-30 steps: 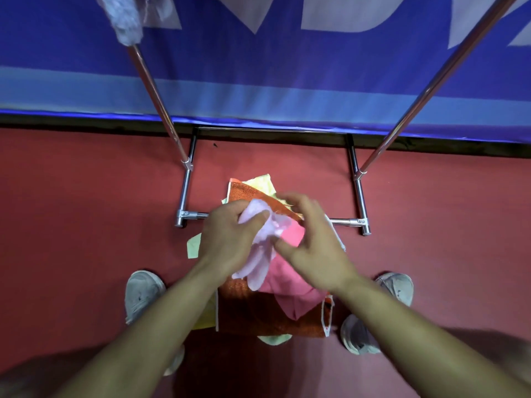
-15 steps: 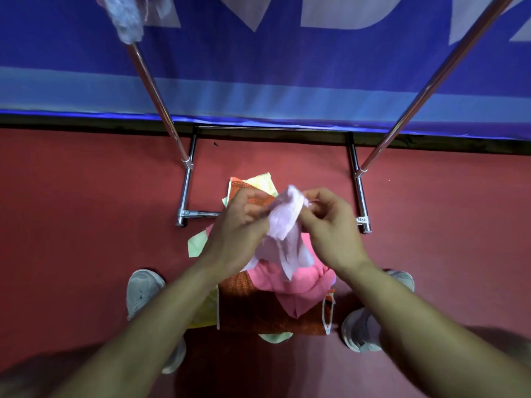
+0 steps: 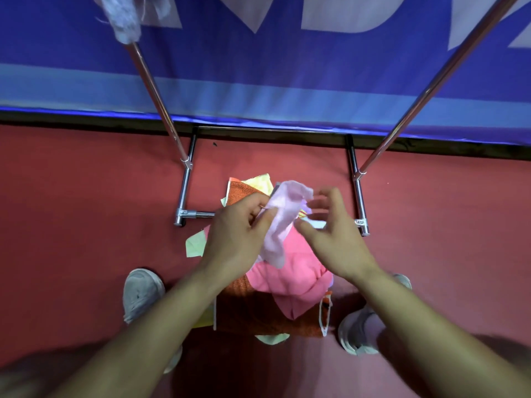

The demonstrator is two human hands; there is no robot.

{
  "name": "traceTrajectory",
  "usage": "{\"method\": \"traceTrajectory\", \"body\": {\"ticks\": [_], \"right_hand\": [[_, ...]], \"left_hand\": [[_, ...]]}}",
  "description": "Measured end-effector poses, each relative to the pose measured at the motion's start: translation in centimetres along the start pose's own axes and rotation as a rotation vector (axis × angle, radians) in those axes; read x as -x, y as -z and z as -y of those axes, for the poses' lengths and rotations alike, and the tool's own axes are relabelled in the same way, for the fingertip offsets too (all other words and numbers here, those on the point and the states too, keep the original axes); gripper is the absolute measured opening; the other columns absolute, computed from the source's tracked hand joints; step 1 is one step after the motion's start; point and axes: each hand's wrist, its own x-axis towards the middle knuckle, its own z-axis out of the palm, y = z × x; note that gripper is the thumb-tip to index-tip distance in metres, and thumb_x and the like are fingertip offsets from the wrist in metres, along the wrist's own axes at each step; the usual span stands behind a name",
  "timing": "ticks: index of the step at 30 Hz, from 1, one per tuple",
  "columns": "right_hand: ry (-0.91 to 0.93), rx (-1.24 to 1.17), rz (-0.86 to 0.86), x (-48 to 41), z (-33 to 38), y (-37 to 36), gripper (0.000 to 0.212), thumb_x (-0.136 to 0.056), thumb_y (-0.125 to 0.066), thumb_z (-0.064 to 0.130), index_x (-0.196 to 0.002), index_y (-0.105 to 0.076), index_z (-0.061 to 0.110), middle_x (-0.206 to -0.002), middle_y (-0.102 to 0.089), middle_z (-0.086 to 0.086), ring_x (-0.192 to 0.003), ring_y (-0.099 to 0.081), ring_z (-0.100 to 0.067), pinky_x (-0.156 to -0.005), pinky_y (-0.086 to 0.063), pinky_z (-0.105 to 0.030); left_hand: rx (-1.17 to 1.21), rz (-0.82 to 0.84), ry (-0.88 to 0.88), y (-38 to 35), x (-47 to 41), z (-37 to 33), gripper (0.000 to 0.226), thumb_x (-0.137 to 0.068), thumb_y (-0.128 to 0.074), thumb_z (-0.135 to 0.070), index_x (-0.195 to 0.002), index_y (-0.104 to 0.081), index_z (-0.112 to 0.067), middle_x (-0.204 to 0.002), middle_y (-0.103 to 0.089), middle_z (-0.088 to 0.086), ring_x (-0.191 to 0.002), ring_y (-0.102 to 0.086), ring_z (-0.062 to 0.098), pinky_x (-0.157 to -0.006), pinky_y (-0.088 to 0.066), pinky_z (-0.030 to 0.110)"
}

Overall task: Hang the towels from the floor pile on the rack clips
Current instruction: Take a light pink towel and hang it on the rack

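Pinched in my left hand, the pale pink towel hangs above the floor pile, which my arms partly hide. My right hand is spread loose beside it, fingertips blurred. The rack poles run off-frame.

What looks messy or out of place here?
The towel pile lies jumbled on the floor, towels overlapping askew and spilling over the rack base bar. The left hand holds a crumpled pale pink towel. Nothing looks torn.
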Motion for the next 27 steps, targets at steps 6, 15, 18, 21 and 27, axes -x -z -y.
{"method": "traceTrajectory", "body": {"ticks": [6, 15, 18, 21, 27], "right_hand": [[0.303, 0.158, 0.043, 0.3, 0.1, -0.9, 0.039, -0.086, -0.073, 0.027, -0.123, -0.062, 0.030, -0.128, -0.054, 0.010, -0.125, -0.050, -0.009, -0.101, -0.046, -0.038], [0.368, 0.365, 0.138, 0.0, -0.1, -1.4, 0.033, -0.093, -0.062, 0.039, -0.126, -0.062, 0.035, -0.128, -0.058, 0.013, -0.120, -0.052, -0.013, -0.098, -0.046, -0.038], [0.364, 0.442, 0.064, 0.0, 0.1, -1.2, 0.016, -0.090, -0.065, 0.039, -0.101, -0.067, 0.028, -0.108, -0.066, 0.013, -0.104, -0.057, -0.016, -0.088, -0.048, -0.039], [0.377, 0.417, -0.032, -0.1, 0.5, -0.4, 0.012, -0.089, -0.062, 0.041, -0.091, -0.066, 0.030, -0.098, -0.065, 0.014, -0.095, -0.057, -0.018, -0.084, -0.046, -0.034], [0.381, 0.152, -0.323, -0.6, 2.3, 2.3, 0.011, -0.088, -0.062, 0.031, -0.090, -0.069, 0.022, -0.093, -0.070, 0.011, -0.093, -0.063, -0.019, -0.082, -0.050, -0.036]], "left_hand": [[-0.072, 0.079, -0.133, 0.0, 0.2, -0.1, 0.008, -0.093, -0.062, -0.026, -0.099, -0.062, -0.031, -0.078, -0.062, -0.018, -0.078, -0.061, 0.005, -0.070, -0.050, 0.035], [-0.159, 0.188, -0.184, 0.9, 0.9, 0.8, 0.010, -0.094, -0.056, -0.024, -0.093, -0.063, -0.030, -0.079, -0.058, -0.022, -0.077, -0.056, 0.003, -0.068, -0.046, 0.033], [-0.156, 0.183, -0.122, 0.9, 1.2, 0.7, 0.006, -0.093, -0.058, -0.029, -0.097, -0.062, -0.031, -0.081, -0.063, -0.019, -0.080, -0.061, 0.007, -0.070, -0.050, 0.037], [-0.112, 0.185, -0.059, 1.2, 1.1, 0.5, 0.020, -0.085, -0.055, -0.042, -0.103, -0.060, -0.034, -0.087, -0.068, -0.016, -0.085, -0.065, 0.008, -0.073, -0.053, 0.039], [-0.277, 0.165, -0.012, 1.3, 0.9, 1.3, 0.045, -0.090, -0.068, -0.033, -0.063, -0.033, -0.024, -0.063, -0.039, -0.007, -0.063, -0.042, 0.007, -0.060, -0.030, 0.033]]}}
